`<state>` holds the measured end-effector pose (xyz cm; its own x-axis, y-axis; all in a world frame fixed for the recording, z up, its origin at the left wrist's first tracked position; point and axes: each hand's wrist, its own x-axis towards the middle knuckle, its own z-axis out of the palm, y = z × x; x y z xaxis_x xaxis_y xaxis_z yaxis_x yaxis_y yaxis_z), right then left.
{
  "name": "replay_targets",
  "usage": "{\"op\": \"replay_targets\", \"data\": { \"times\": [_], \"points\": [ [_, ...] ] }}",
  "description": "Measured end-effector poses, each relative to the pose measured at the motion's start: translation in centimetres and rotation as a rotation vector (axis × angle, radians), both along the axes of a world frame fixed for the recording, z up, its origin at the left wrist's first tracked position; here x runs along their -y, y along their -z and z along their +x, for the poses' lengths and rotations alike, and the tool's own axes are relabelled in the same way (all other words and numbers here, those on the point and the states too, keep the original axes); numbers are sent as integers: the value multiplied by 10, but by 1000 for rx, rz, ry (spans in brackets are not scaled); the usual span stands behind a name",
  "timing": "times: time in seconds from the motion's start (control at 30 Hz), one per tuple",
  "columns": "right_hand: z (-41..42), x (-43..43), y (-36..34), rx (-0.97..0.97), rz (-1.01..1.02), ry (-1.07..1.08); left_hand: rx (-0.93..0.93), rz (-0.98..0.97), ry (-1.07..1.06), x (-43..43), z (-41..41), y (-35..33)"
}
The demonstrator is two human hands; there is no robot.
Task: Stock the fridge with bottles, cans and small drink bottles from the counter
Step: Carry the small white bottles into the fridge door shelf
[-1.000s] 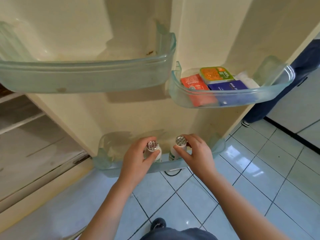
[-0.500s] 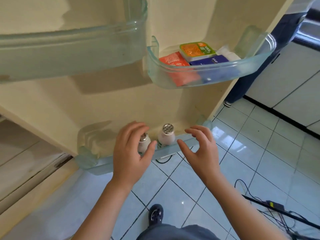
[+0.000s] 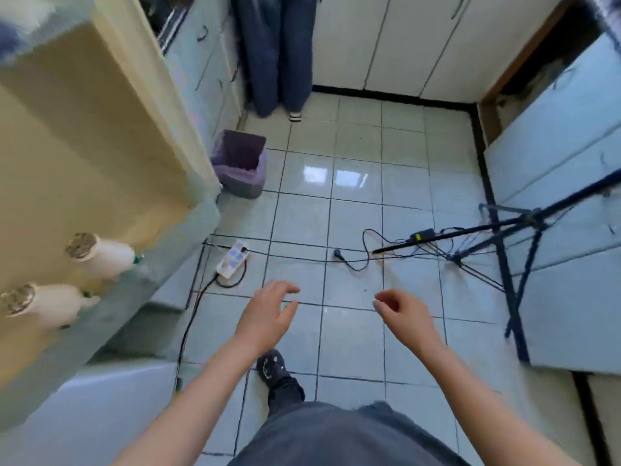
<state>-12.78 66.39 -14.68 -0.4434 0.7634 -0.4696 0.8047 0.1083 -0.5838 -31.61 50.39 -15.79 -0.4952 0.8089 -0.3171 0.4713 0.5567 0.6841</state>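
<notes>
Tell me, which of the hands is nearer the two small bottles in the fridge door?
Left. The left hand hovers right of the small bottles; the right hand lies farther right.

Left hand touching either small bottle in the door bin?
Apart. Head view: left hand is over the floor tiles, a wide gap from both small bottles.

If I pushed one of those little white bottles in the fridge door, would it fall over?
It might wobble: the little white bottle looks narrow and tall, so it may tip. The door shelf wall in front would probably catch it. It looks small and plastic, so likely light to lift; its foil lid might dent if pinched.
</notes>
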Motion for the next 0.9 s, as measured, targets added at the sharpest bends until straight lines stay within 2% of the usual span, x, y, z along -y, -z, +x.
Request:
{"op": "replay_targets", "data": {
  "times": [0.07, 0.13, 0.3, 0.43, 0.6, 0.9],
  "points": [
    [58, -3, 20, 98, -61, 103, 183, -229, 60, -18, 31, 28],
    [117, -1, 38, 171, -117, 201, 268, -373, 84, -32, 66, 48],
    [273, 20, 72, 335, -268, 390, 205, -684, 295, -53, 153, 92],
    [376, 29, 84, 356, -337, 587, 110, -751, 389, -84, 221, 107],
    [475, 44, 85, 284, -408, 831, 22, -723, 547, -133, 303, 109],
    [535, 108, 92, -11, -540, 1410, -120, -759, 977, -254, 426, 115]
  ]
}}
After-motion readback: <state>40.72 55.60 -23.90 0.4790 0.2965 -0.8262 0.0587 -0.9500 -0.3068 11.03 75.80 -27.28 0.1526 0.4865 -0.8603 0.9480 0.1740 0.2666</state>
